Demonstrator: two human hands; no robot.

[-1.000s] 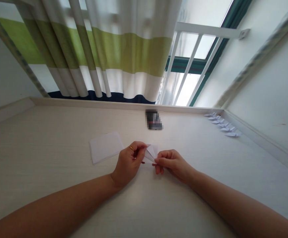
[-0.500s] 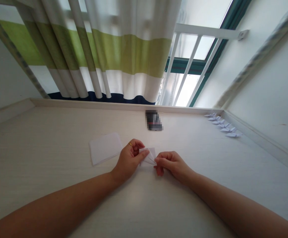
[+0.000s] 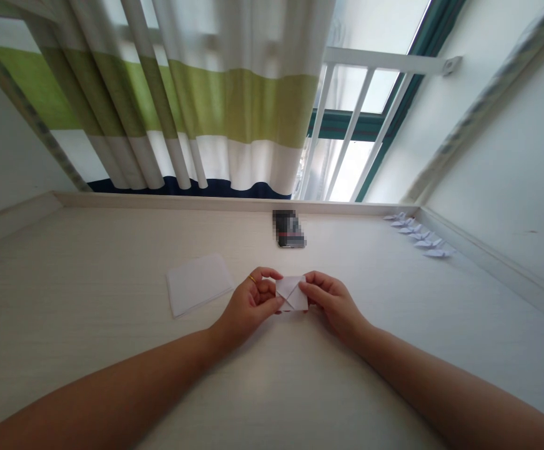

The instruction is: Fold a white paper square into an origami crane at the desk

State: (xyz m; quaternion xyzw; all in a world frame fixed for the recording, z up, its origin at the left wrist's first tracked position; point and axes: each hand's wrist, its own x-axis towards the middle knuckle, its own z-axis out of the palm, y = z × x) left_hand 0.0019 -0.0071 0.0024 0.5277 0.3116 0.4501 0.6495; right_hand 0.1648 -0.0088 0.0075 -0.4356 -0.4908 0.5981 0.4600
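Between my two hands is a small folded square of white paper (image 3: 292, 291), with diagonal creases crossing its face. My left hand (image 3: 258, 295), with a ring on one finger, pinches its left edge, thumb at the lower corner. On the opposite edge, my right hand (image 3: 328, 295) grips the paper with the thumb on the front and the other fingers partly hidden behind. To the left of my left hand lies a stack of white paper sheets (image 3: 199, 284) on the pale tabletop (image 3: 253, 387).
A dark, pixelated object (image 3: 289, 229) lies beyond my hands near the back edge. Several small folded white paper pieces (image 3: 421, 237) form a row at the back right. A raised rim (image 3: 168, 199) runs along the back, with a striped curtain (image 3: 248, 106) and white railing (image 3: 384, 59) behind.
The folded paper has turned from a layered, partly opened shape to a flatter square facing me. My right hand has moved from its lower right corner to its right edge.
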